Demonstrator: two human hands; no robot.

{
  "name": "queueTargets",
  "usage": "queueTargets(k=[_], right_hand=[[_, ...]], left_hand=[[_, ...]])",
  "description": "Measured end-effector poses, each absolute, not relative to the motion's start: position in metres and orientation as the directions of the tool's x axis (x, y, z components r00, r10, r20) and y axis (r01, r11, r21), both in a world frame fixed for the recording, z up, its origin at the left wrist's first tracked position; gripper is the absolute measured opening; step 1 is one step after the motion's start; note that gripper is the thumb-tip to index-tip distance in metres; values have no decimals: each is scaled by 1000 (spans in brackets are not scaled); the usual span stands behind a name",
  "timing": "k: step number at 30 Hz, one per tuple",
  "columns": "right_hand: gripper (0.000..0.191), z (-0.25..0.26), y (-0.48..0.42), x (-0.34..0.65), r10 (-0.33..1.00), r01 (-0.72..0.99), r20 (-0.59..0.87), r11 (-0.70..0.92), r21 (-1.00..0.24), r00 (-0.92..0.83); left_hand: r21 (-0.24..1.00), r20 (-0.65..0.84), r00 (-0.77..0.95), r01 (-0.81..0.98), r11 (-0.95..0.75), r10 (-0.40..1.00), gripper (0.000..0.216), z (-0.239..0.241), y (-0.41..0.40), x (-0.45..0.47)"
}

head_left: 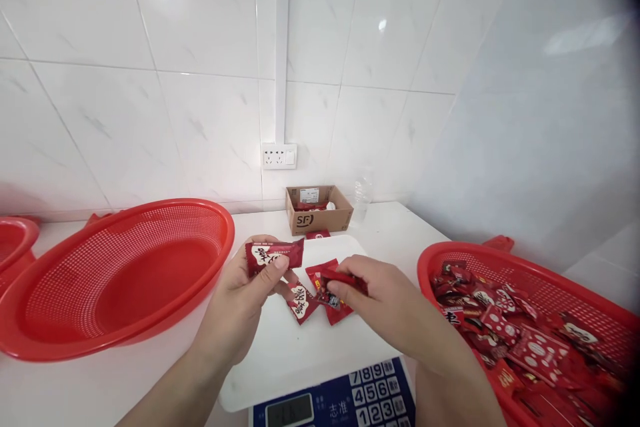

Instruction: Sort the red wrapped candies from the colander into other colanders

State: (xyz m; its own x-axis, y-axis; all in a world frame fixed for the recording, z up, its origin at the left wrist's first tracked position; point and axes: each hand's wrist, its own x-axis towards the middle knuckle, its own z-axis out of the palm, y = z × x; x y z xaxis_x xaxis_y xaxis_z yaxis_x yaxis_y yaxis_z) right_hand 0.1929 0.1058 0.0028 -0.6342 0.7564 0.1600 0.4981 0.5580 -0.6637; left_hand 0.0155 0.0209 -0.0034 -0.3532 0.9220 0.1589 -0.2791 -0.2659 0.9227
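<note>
Indoors, left hand point(245, 303) and right hand point(383, 297) grip red packets point(265, 255) above white table point(397, 223), tiled wall point(215, 123) beyond

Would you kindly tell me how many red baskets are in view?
3: a first basket cut off by the left edge, a second basket left of the scale, and a third basket holding packets at the right. Others may be hidden.

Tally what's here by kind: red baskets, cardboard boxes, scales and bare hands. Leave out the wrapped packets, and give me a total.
Red baskets: 3 (far-left basket, cut off by the frame; large left basket; right basket)
Cardboard box: 1
Scale: 1
Bare hands: 2 (left hand, right hand)
Total: 7
</note>
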Motion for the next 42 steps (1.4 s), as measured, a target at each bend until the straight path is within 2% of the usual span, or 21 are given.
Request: queueTargets(k=[3,5,7,9,11,13,16,21,25,29,31,35,39,42], right_hand=[[19,-2,109,186,729,537,113,590,-604,-675],[19,-2,109,185,751,528,125,562,-637,-648],[26,0,108,185,785,460,179,513,-725,-593],[32,1,106,186,803,274,247,448,-851,-543],[33,1,101,184,792,-15,315,361,-933,-523],[33,-1,95,180,771,-272,375,267,-924,-515],[37,-4,84,170,767,-421,433,234,-876,-474],[45,-5,64,157,781,-309,357,221,-925,-512],[45,-8,63,157,752,-230,409,338,-912,-516],[34,-9,70,163,771,-68,400,425,-903,-495],[37,-7,71,165,740,-9,397,467,-884,-543],[39,-3,67,164,662,84,504,647,-758,-555],[35,1,64,164,605,33,569,701,-713,-558],[36,2,64,167,607,-53,568,657,-752,-556]], left_hand=[[934,169,-338,-246,-260,926,26,-4,21,16],[944,171,-375,-203,-261,911,32,-5,20,18],[953,199,-441,-121,-277,875,44,-6,19,19],[952,259,-479,-20,-305,839,51,-8,18,20],[948,305,-439,57,-312,845,41,-10,18,20],[959,282,-329,92,-266,901,25,-12,18,20],[980,191,-157,91,-179,969,20,-11,17,24],[984,180,6,-11,-180,984,21,-7,11,32],[961,277,-108,8,-278,955,18,-7,9,27],[926,377,-268,86,-368,887,19,-6,7,20],[922,386,-274,90,-376,881,19,-4,5,20],[920,390,-199,107,-376,899,18,1,1,23],[926,374,-170,115,-359,912,16,0,-2,25],[943,331,-196,42,-330,923,20,-2,-3,25]])
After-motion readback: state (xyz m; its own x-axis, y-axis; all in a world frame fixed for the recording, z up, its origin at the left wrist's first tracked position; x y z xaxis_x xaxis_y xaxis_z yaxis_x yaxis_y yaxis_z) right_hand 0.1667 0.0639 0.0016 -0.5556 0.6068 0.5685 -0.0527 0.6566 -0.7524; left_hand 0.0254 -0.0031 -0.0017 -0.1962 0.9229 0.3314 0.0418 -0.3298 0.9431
